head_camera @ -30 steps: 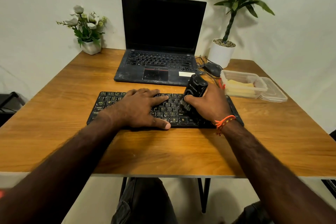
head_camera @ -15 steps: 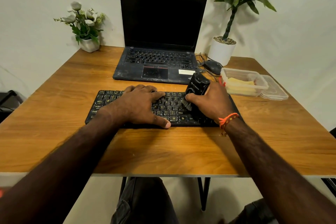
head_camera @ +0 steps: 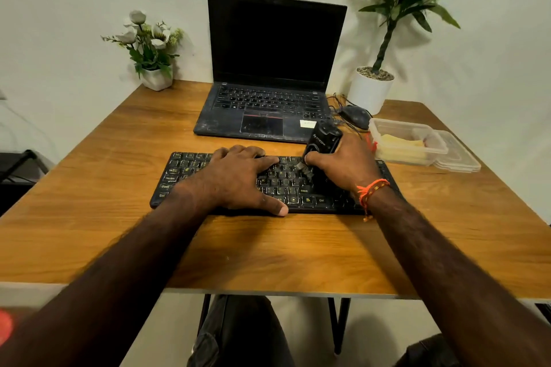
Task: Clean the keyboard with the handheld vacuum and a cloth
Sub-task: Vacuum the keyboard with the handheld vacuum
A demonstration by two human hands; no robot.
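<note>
Right hand [head_camera: 346, 165] grips the vacuum [head_camera: 323, 140], hiding its lower body; left hand [head_camera: 238, 182] lies flat, covering keyboard [head_camera: 185, 170] keys

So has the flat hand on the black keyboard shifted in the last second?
No. The left hand rests on the same keys of the black keyboard, thumb at its near edge.

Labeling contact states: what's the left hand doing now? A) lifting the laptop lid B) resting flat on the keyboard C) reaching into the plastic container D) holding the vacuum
B: the left hand lies flat on the keyboard, while the right hand grips the handheld vacuum.
</note>
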